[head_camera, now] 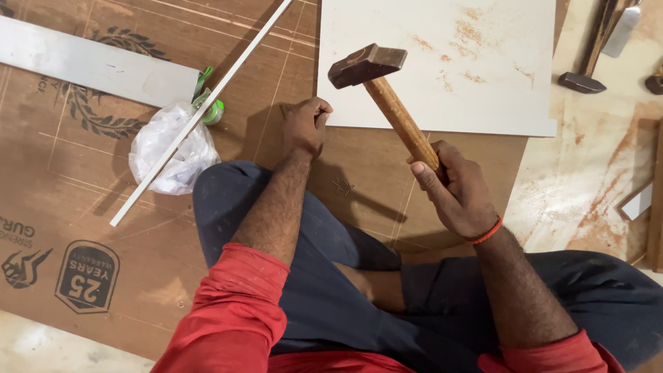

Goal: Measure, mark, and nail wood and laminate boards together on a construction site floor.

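Gripping a wooden-handled hammer [387, 97] raised above a white panel [442, 62], the right hand [459, 193] has its grip closed around the lower handle. The left hand [304, 128], fingers pinched shut on something too small to make out, rests on the brown plywood sheet [103, 228] at the panel's near-left corner. A slightly off-line blow could likely land on those fingers. A white strip [200, 114] crosses a plastic bag [169, 148] nearby.

Second hammer's [587, 65] handle top and grey board [90, 63] beyond the frame.
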